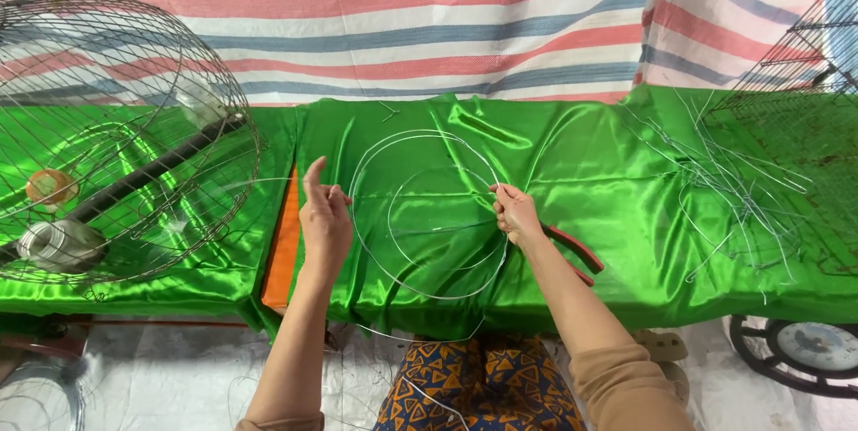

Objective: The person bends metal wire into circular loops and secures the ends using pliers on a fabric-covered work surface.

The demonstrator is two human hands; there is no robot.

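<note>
Patterned cloth in orange and navy (483,386) covers the lap nearest the head camera, with a loose strand of thin wire trailing across it. Above it, two bare forearms reach over a table draped in shiny green satin (608,243).

At centre lie the wire rings (427,215), a large outer circle and a smaller one inside it, flat on the satin between the two hands. On the ring's right edge, the right hand (516,214) has its fingers curled and pressed together, pinching the wire. At the left edge, the left hand (323,221) stands on its side with the index finger raised and the other fingers loosely bent beside the wire; whether they actually grip it cannot be told.

Judged from this, the work appears to be at the stage of shaping or lining up the rings, and the next move would call for a firm hold on both sides so the springy wire does not twist out of round.

Red-handled pliers (576,257) lie just behind the right wrist. A heap of cut wire pieces (733,194) is spread on the satin well to the right. A domed wire fan guard (116,136) sits at far left on the neighbouring table, over a roll of wire (58,245) and a dark bar. A striped tarpaulin (402,20) hangs behind.
</note>
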